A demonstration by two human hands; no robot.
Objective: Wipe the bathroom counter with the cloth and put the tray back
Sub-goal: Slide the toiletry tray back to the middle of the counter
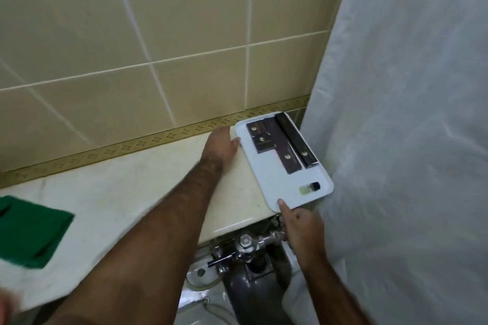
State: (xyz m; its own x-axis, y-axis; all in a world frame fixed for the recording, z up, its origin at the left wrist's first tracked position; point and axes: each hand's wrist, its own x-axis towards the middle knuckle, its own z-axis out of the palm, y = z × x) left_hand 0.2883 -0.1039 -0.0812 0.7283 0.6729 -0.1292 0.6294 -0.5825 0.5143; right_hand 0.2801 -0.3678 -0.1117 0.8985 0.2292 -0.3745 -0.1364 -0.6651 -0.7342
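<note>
- The green cloth [31, 231] lies flat on the marble counter [118, 192], far left of the white tray [287, 187], with no hand on it.
- The left hand [220, 146] rests palm down on the counter just left of the tray, fingers together, fingertips touching the tray's far left rim.
- The tray sits at the counter's right end, its near corner overhanging; it carries 4 dark boxes [280, 144] and 1 small bottle [309, 187].
- The right hand [301, 227] is below the tray's near corner, forefinger extended onto the rim, other fingers curled.
- A white shower curtain [409, 140] hangs right of the tray.

Green cloth [31, 232], white tray [285, 187]
</note>
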